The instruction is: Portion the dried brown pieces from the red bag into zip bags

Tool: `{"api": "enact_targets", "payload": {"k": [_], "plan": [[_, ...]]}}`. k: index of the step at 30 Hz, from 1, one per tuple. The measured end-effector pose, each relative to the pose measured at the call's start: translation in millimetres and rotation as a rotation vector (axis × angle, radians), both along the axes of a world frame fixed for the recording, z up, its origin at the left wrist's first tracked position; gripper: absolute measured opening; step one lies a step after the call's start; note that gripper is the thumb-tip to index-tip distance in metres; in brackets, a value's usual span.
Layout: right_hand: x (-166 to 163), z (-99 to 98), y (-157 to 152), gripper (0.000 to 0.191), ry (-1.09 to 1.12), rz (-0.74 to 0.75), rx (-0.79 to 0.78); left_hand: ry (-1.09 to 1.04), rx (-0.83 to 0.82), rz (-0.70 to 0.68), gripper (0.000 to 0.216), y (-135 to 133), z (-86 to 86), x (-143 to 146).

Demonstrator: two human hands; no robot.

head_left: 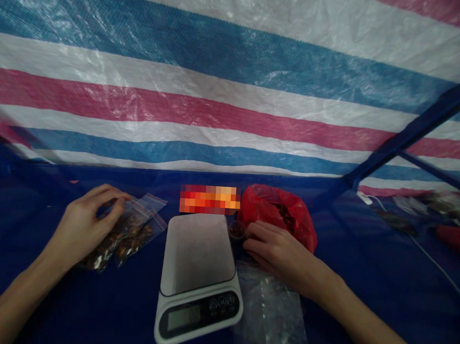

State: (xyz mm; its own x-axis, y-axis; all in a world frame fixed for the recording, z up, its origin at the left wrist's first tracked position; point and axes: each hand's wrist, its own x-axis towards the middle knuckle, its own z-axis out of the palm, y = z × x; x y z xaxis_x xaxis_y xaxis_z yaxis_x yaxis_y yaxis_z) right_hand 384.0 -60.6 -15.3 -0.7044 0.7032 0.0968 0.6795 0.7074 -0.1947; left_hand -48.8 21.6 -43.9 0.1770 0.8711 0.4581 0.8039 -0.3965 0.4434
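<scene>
My left hand (89,218) is closed, thumb and fingertips pinching a clear zip bag of brown pieces (111,237). A second filled zip bag (136,239) lies against it, partly overlapping. My right hand (274,247) has its fingers curled together at the rim of a small clear cup (237,229) holding dark bits; its thumb is mostly hidden. Between my hands stands a kitchen scale (199,258) with a bare metal plate and a dim display that seems to read zero. Beyond my right hand sits an open red plastic bag (297,212) with dark pieces inside.
Flat clear zip bags (273,315) lie right of the scale, under my right wrist. A pixelated red and orange item (210,200) is behind the scale. A blue metal post (407,133) slants up at right, near a white cable (435,262). Striped plastic sheeting (202,108) hangs behind.
</scene>
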Motion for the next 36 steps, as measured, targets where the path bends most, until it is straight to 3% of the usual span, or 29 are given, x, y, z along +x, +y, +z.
{"api": "enact_targets", "payload": {"k": [9, 16, 26, 31, 36], "plan": [[-3.2, -5.1, 0.0, 0.007, -0.081, 0.022, 0.051, 0.006, 0.001, 0.036, 0.031, 0.7, 1.6, -1.9], [-6.2, 0.9, -4.5, 0.011, -0.157, 0.024, 0.076, -0.002, 0.008, 0.052, 0.032, 0.5, 2.4, -2.8], [-4.8, -1.4, -6.2, 0.011, -0.114, 0.047, 0.04, 0.003, 0.007, 0.066, 0.033, -2.7, 9.9, 4.8], [-0.6, 4.4, -4.5, 0.014, -0.012, 0.019, -0.051, -0.009, -0.005, 0.069, 0.033, -2.2, 10.8, 5.4], [6.6, 15.7, -4.3, 0.022, 0.308, 0.005, -0.285, 0.0, -0.01, 0.076, 0.033, -3.2, 12.0, 7.3]]}}
